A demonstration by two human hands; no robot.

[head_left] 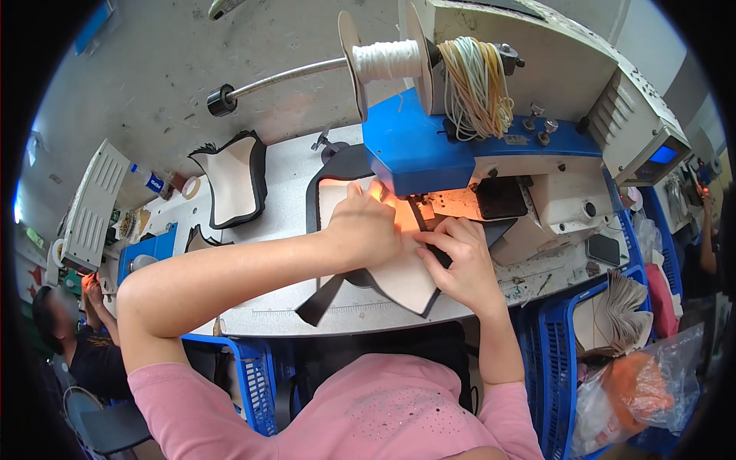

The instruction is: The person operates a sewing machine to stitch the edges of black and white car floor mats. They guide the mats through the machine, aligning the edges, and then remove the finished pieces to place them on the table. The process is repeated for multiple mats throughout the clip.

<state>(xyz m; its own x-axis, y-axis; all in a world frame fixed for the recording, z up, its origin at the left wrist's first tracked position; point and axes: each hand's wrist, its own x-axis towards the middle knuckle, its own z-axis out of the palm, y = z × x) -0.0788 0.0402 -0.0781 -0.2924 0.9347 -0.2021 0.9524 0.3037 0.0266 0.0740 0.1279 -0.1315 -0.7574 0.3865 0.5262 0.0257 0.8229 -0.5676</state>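
Observation:
A cream sheet piece with dark edges lies on the machine bed under the blue head of a bench machine, where an orange light shines. My left hand reaches across it with curled fingers, pressing on the piece beside the lit spot. Closer to the machine's arm, my right hand grips the piece's right edge with thumb and bent fingers. The left fingertips are partly hidden by the hand itself. A dark strap-like end sticks out toward me at the lower left.
A stack of similar cream pieces with black edges rests on the table at left. Above the machine sit a white cord spool and looped cords. Blue baskets flank me. Another person works at far left.

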